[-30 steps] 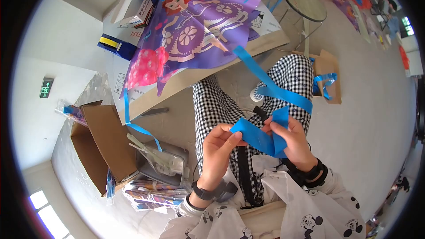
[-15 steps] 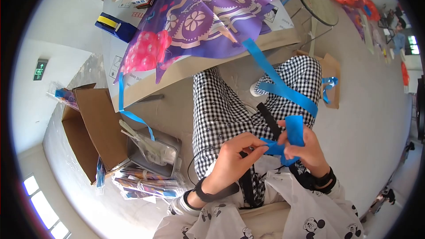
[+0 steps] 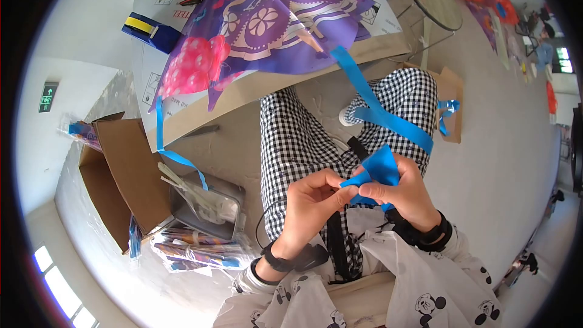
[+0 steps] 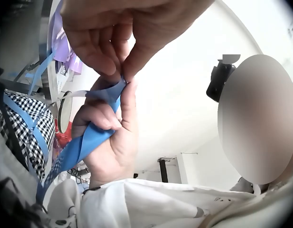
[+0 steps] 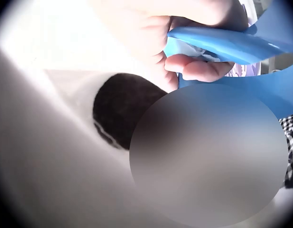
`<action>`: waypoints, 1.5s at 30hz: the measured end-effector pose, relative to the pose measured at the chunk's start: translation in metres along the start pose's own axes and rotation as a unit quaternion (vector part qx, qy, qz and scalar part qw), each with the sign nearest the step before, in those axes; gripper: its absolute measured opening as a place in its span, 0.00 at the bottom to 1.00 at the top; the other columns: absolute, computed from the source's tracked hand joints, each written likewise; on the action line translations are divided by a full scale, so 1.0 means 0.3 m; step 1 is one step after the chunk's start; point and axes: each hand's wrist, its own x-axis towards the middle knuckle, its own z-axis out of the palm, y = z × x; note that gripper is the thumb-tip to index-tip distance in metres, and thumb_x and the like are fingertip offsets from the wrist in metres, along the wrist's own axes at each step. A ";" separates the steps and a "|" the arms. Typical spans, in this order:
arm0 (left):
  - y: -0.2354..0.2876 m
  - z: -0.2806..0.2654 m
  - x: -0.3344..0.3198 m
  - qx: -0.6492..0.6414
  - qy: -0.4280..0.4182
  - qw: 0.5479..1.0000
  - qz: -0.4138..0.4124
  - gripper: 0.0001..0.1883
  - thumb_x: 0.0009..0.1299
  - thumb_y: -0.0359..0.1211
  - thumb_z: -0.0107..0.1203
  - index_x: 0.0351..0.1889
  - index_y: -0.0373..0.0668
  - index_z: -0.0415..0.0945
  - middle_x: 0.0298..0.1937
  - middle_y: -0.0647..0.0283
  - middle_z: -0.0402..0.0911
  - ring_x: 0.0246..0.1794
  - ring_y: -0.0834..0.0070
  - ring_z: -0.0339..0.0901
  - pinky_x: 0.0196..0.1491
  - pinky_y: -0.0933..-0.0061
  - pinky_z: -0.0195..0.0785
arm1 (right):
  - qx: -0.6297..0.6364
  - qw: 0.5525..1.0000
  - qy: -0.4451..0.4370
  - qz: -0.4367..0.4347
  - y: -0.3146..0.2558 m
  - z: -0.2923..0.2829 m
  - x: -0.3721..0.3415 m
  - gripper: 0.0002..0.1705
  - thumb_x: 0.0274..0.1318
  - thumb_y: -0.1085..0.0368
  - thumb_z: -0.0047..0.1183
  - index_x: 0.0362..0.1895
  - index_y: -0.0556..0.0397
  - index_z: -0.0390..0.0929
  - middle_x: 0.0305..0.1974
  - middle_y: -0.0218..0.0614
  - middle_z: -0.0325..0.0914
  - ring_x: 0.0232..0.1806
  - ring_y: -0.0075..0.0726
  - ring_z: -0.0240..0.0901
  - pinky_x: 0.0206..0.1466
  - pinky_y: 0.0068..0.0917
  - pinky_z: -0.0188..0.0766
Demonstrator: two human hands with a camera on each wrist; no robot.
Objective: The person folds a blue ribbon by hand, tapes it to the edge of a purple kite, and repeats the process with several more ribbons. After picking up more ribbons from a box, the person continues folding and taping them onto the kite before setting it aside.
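Over my lap, both hands work on a blue ribbon (image 3: 381, 167). My left hand (image 3: 311, 206) pinches its end between thumb and forefinger, with the fingertips right beside those of the other hand. My right hand (image 3: 408, 191) grips a folded part of the ribbon, and a loop stands up above its fingers. In the left wrist view the ribbon (image 4: 92, 140) passes through the curled fingers of the right hand (image 4: 115, 154) up to the pinching fingertips. The right wrist view shows the ribbon (image 5: 222, 45) close up, with curled fingers (image 5: 198, 69) under it.
A purple sheet printed with a princess (image 3: 261, 30) covers the table ahead, beside a blue tape dispenser (image 3: 152, 31). Another blue strip (image 3: 160, 124) hangs off the table's left edge. Cardboard boxes (image 3: 133, 170), a grey bin (image 3: 234, 206) and a round stool (image 3: 434, 1) stand around.
My hands first drew together and lowered, the left moving right. Since then both have risen slightly, and the ribbon's loop now stands tilted over the right fingers. The head view has shifted a little.
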 end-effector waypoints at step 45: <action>0.023 0.016 0.003 -0.051 -0.014 0.998 -0.027 0.05 0.73 0.23 0.53 0.45 0.35 0.70 0.35 0.65 0.80 0.30 0.82 0.79 0.29 0.81 0.77 | -0.054 0.989 -0.040 -0.134 0.030 -0.026 -0.027 0.20 0.54 0.64 0.69 0.50 0.56 0.81 0.37 0.27 0.81 0.34 0.16 0.73 0.36 0.15 0.69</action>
